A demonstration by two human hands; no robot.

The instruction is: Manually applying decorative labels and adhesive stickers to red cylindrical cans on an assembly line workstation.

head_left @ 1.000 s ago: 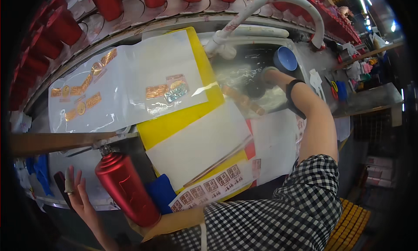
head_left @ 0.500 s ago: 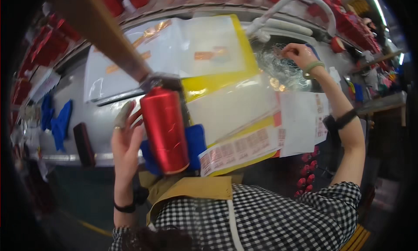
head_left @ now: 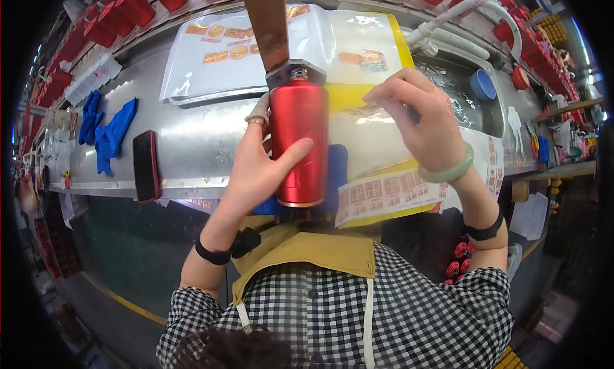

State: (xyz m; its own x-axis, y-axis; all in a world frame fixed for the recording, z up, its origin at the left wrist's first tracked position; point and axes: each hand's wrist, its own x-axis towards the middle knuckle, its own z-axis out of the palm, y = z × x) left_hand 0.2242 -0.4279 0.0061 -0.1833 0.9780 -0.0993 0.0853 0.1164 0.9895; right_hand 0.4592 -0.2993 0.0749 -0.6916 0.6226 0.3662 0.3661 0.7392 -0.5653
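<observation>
Red bottle (head_left: 299, 145) was gripped from its L side by L hand (head_left: 257, 167), thumb laid across the front; its neck was placed nr the end of a wooden bar (head_left: 267, 30). R hand (head_left: 425, 116) was raised to R of it, over white sheets (head_left: 358, 135), fingers bent; whether anything was pinched btwn tips couldn't be told. Blue cup (head_left: 483, 86) was seen in basin (head_left: 448, 81), phone (head_left: 146, 167) on bench (head_left: 192, 132).

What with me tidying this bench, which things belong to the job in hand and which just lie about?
Probably in use:
red bottle, held by left hand
gold-patterned sheet
water basin

Probably just lying about:
phone
blue glove-like pieces
</observation>
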